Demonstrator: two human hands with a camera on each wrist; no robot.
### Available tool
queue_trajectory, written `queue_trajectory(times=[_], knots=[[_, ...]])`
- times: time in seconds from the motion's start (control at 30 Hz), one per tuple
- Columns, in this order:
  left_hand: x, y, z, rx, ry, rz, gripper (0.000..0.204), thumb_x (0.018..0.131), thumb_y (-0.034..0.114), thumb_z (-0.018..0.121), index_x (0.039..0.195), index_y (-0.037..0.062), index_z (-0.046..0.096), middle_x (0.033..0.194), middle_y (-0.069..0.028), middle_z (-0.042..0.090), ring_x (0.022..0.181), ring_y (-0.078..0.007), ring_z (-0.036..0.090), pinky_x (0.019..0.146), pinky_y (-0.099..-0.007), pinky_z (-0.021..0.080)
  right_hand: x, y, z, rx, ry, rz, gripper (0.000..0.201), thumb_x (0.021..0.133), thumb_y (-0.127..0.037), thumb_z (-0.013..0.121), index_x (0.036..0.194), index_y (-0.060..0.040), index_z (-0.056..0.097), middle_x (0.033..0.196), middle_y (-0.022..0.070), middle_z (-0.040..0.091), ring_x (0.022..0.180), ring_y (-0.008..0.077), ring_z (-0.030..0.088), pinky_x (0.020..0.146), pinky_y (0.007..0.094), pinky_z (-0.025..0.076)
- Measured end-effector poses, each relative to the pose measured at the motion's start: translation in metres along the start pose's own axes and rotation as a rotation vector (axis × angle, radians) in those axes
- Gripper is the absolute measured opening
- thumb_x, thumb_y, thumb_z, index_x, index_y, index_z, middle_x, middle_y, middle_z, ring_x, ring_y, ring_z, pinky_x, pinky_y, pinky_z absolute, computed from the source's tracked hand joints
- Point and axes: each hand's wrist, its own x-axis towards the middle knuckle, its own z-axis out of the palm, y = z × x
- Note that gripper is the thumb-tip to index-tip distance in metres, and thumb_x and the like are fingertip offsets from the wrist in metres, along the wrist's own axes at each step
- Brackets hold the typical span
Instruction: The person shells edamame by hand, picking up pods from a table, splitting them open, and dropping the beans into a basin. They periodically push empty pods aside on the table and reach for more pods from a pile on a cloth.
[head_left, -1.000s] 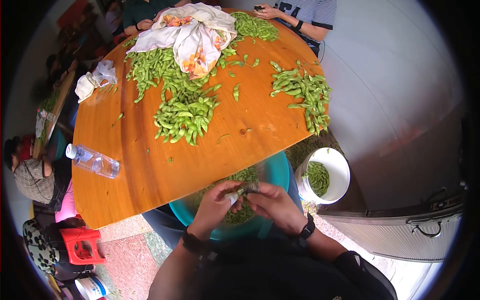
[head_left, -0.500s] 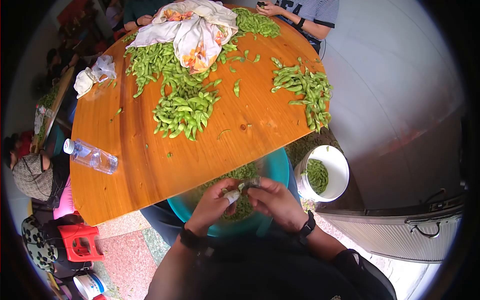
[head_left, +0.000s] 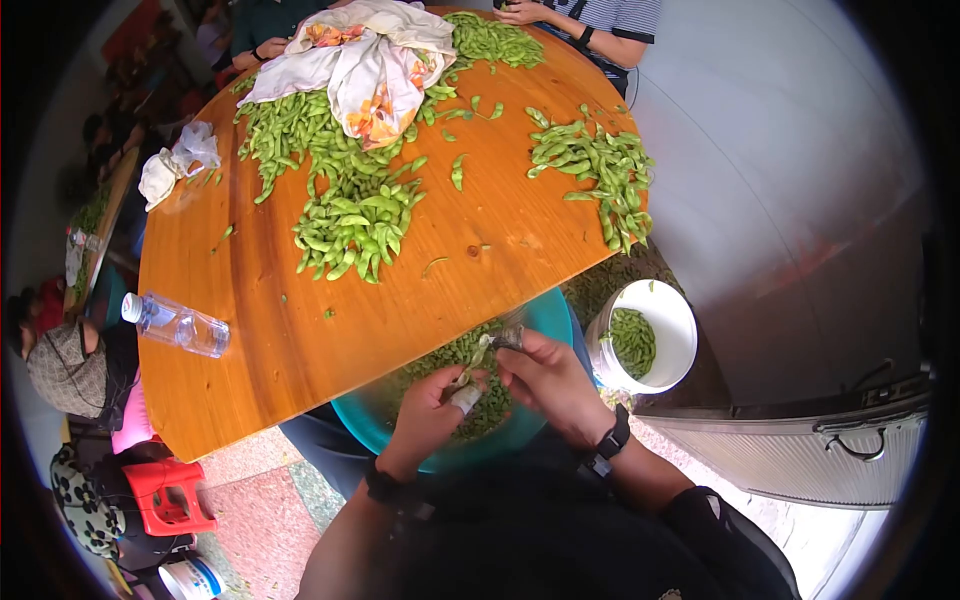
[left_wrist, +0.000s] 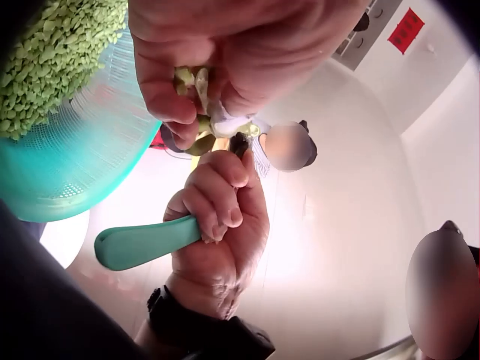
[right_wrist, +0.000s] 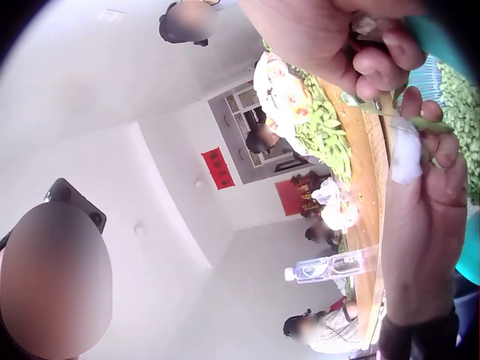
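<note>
Over a teal basin (head_left: 352,430) of green beans, my left hand (head_left: 425,418) pinches green pods, one lying across its fingers (right_wrist: 433,124) in the right wrist view. White wrapping (right_wrist: 406,152) covers its thumb. Close on the right, my right hand (head_left: 562,388) curls round a tool with a teal handle (left_wrist: 147,244), seen in the left wrist view. A dark part (left_wrist: 238,142) shows at its fingertips, near the pods. Whether it touches them is hard to tell.
The wooden table (head_left: 260,350) bears heaps of pods (head_left: 360,215), a patterned cloth (head_left: 375,75) and a plastic bottle (head_left: 183,328). A white bucket (head_left: 678,335) with pods stands right of the basin. A red stool (head_left: 170,495) is at the left. Other people sit around.
My right hand has moved slightly up and away from the left, and a pale green piece now shows between them. The left hand has shifted little. The head view has shifted slightly.
</note>
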Motion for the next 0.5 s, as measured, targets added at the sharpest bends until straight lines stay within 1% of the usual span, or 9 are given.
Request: queue_trajectory(times=[0.03,0.1,0.17,0.23,0.27,0.33,0.37,0.43,0.5], knots=[[-0.001,0.001,0.001,0.11,0.073,-0.001,0.026,0.091,0.002,0.053,0.116,0.0016,0.06,0.092,-0.0025,0.067,0.067,-0.0055,0.056,0.06,-0.0217,0.045,0.0,0.002,-0.002,0.003,0.002,0.0,0.016,0.097,-0.014,0.055,0.083,-0.0077,0.058,0.07,-0.0017,0.058,0.05,0.0034,0.044,0.045,0.02,0.032],[-0.002,0.007,0.002,0.117,0.117,0.033,0.028,0.091,0.002,0.052,0.119,0.0019,0.059,0.092,-0.0033,0.066,0.069,-0.0062,0.057,0.061,-0.0226,0.047,-0.002,0.007,-0.007,-0.241,0.008,-0.096,0.016,0.096,-0.014,0.055,0.083,-0.0056,0.058,0.068,-0.0018,0.057,0.051,0.005,0.047,0.046,0.0216,0.036],[0.0,0.01,0.001,0.125,0.16,0.069,0.031,0.092,0.003,0.051,0.122,0.0022,0.058,0.093,-0.0041,0.066,0.071,-0.0068,0.058,0.062,-0.0235,0.048,-0.006,0.012,-0.009,-0.283,-0.037,-0.097,0.017,0.096,-0.014,0.055,0.082,-0.0043,0.058,0.067,-0.0015,0.056,0.051,0.0056,0.048,0.046,0.0221,0.037],[0.001,0.009,0.002,0.257,0.108,0.223,0.039,0.089,-0.001,0.05,0.128,0.0022,0.053,0.092,-0.0095,0.065,0.069,-0.0129,0.06,0.063,-0.0274,0.05,-0.008,0.014,-0.009,-0.324,-0.076,-0.095,0.017,0.095,-0.013,0.055,0.082,-0.003,0.058,0.066,-0.0013,0.056,0.051,0.0061,0.049,0.047,0.0226,0.038],[0.001,0.007,0.003,0.258,0.1,0.221,0.039,0.089,-0.001,0.05,0.128,0.0022,0.053,0.092,-0.0095,0.065,0.069,-0.0129,0.06,0.063,-0.0274,0.05,-0.008,0.015,-0.008,-0.35,-0.115,-0.086,0.018,0.095,-0.012,0.055,0.08,-0.0026,0.057,0.066,-0.0005,0.056,0.051,0.0064,0.05,0.047,0.0231,0.039],[0.002,0.003,0.004,0.453,0.082,0.275,0.05,0.085,-0.003,0.051,0.134,0.0031,0.049,0.095,-0.0167,0.063,0.073,-0.0257,0.063,0.068,-0.034,0.051,-0.008,0.016,-0.006,-0.373,-0.147,-0.081,0.018,0.094,-0.012,0.055,0.079,-0.0022,0.057,0.066,0.0003,0.057,0.05,0.0067,0.05,0.046,0.0235,0.039],[0.004,0.0,0.003,0.455,0.077,0.276,0.05,0.085,-0.003,0.051,0.134,0.0031,0.049,0.095,-0.0167,0.063,0.073,-0.0257,0.063,0.068,-0.034,0.051,-0.007,0.018,-0.006,-0.387,-0.145,-0.091,0.019,0.094,-0.012,0.056,0.078,-0.0019,0.056,0.066,0.0011,0.057,0.05,0.0069,0.051,0.046,0.0239,0.04],[0.005,-0.003,0.002,0.586,0.12,0.403,0.049,0.087,-0.003,0.05,0.136,0.0055,0.049,0.091,-0.0118,0.06,0.069,-0.0159,0.061,0.062,-0.0276,0.049,-0.006,0.021,-0.006,-0.396,-0.141,-0.101,0.02,0.094,-0.012,0.056,0.077,-0.0016,0.056,0.065,0.0019,0.058,0.05,0.0071,0.052,0.046,0.0242,0.04],[0.004,0.0,0.004,0.662,0.143,0.471,0.05,0.086,-0.003,0.052,0.135,0.0053,0.05,0.09,-0.0127,0.059,0.07,-0.0187,0.06,0.064,-0.0291,0.049,-0.006,0.023,-0.006,-0.403,-0.154,-0.089,0.02,0.093,-0.012,0.057,0.076,-0.0018,0.056,0.066,0.0026,0.059,0.049,0.0078,0.053,0.046,0.0249,0.041]])
